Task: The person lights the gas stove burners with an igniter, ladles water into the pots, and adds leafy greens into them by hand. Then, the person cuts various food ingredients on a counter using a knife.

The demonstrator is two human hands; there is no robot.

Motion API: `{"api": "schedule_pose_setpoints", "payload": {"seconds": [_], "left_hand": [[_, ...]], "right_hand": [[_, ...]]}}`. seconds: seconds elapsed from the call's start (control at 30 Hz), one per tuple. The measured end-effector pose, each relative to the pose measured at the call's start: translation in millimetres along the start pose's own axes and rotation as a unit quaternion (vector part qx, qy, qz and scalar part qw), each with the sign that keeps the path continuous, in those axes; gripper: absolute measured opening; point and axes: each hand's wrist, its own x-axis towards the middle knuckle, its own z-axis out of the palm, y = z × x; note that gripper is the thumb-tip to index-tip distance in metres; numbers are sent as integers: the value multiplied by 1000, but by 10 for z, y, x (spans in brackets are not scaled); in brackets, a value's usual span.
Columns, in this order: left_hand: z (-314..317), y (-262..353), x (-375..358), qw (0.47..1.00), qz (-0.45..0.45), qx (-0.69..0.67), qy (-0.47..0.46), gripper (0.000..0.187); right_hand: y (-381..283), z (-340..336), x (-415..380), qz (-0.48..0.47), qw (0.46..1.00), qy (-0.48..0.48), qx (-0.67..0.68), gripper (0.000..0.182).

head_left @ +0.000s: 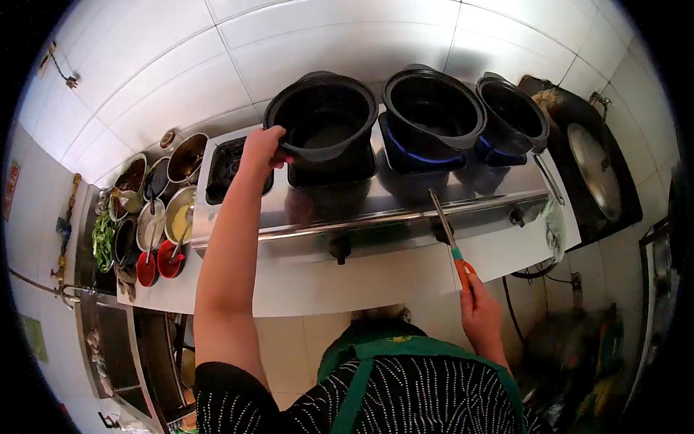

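Your right hand (480, 312) is closed around the orange handle of a long-nosed gas lighter (446, 224), whose long axis runs away from you and slightly left, its metal tip over the steel top of the gas stove (405, 186), aimed toward the burner under the middle black pot (434, 108). The shaft crosses above the stove's front edge; how high it stands cannot be told. Your left hand (264, 152) grips the left edge of the left black pot (322, 119), thumb and fingers pinching its rim; the pot's round mouth faces up, and it sits over its burner, though you cannot tell whether its base bears fully. Between that pot and the lighter's tip you have an open strip of steel. The left pot's rim stands just beside the middle one's, while the right black pot (513, 116) is close on the far side; blue flame shows beneath those two. To the left, the uncovered burner (233, 170) gives room. Nearer you, the white counter (361, 282) leaves a bare band before its curved edge. Farther out, red bowls (171, 260) crowd the left end, and a wok lid (596, 173) leans at the right.
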Motion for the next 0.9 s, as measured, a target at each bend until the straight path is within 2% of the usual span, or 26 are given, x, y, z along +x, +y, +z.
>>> {"api": "schedule_pose_setpoints", "payload": {"seconds": [0.07,0.17,0.8,0.9], "left_hand": [[-18,-29,42,998,30,-45,-14,24],[19,-20,4,999,22,-48,10,22],[83,81,-182,998,12,-58,24,23],[16,30,-389,991,2,-137,16,27]], "right_hand": [[-29,-20,-8,8,1000,-8,3,35],[-37,-9,-4,7,1000,-17,-1,35],[-15,12,142,-24,997,-70,-29,30],[-85,-24,173,-38,994,-91,-36,30]]}}
